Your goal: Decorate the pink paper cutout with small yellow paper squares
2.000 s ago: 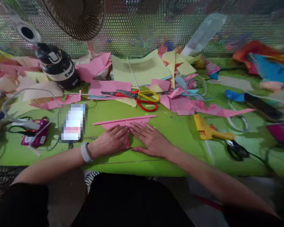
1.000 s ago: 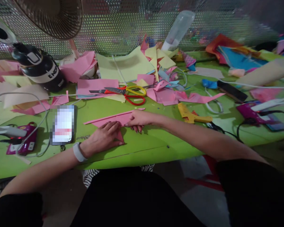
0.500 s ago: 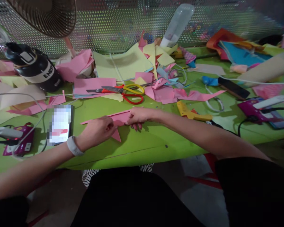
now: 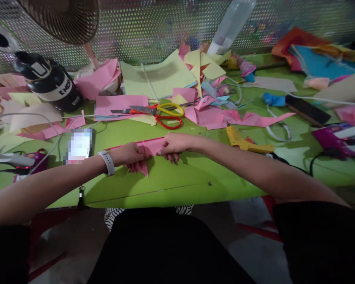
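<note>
Both hands grip a folded piece of pink paper (image 4: 154, 146) low over the green table. My left hand (image 4: 129, 154), with a white band at its wrist, is closed on the paper's left part. A pointed pink flap (image 4: 144, 169) hangs out below those fingers. My right hand (image 4: 175, 146) pinches the right end, fingers curled. Just beyond the paper lie scissors (image 4: 169, 114) with one yellow and one red handle, next to a red cutter knife (image 4: 128, 111). A phone (image 4: 79, 146) with a lit screen rests left of my left hand, partly behind the forearm.
A yellow glue gun (image 4: 248, 142) lies beyond my right forearm. Pink and yellow paper scraps (image 4: 207, 114) cover the back of the table (image 4: 177, 185). A black bottle (image 4: 57, 86), a fan (image 4: 65, 19) and a clear bottle (image 4: 232, 25) stand behind. White cables cross both sides.
My left hand has shifted its grip on the pink paper, its fingers now lower around it and its forearm partly over the phone. My right hand keeps its pinch. The view has shifted slightly.
</note>
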A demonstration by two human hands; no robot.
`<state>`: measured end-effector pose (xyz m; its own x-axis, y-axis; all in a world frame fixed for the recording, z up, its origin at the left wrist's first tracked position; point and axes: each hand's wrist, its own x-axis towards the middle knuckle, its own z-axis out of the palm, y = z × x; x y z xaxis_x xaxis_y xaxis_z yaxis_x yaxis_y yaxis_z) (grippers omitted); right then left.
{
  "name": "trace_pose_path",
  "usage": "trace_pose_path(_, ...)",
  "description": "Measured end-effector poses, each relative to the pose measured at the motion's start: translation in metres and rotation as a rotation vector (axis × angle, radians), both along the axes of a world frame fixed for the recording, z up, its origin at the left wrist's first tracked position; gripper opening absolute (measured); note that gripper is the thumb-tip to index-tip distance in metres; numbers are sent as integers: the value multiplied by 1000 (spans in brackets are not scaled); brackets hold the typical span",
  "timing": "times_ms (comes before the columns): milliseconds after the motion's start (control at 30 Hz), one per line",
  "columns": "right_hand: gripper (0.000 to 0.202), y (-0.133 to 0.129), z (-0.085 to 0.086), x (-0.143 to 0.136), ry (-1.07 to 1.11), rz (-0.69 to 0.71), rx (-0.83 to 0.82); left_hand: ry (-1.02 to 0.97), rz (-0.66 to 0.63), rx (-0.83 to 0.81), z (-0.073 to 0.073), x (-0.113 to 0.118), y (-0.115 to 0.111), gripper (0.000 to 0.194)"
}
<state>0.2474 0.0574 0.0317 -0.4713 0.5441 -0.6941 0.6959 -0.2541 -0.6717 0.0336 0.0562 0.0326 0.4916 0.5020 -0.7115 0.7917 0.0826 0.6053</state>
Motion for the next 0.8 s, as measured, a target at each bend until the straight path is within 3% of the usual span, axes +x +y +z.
trace_pose_path(233,29,-2,-3,3,-9,-24,26,36,-15,114,19,-23,-18,56)
trace_pose_path(300,30,-3,-4,7,1,-45,17,-29,-29,403,22,-34,-28,55)
trace_pose_path(400,30,-3,-7,14,25,-64,13,-71,-92,1054,15,-48,-36,49)
trace_pose_path(467,28,-2,-8,16,32,-65,23,-99,-226,1220,3,-52,-36,49)
trace_pose_path(533,26,-2,-9,16,22,-68,26,-89,-423,1231,-11,-52,-34,69)
trace_pose_path(600,26,-2,-8,17,5,-83,25,-74,-526,1206,-23,-51,-32,79)
trace_pose_path(800,28,-10,1,38,-91,-177,92,-89,-543,1200,-36,-51,-32,86)
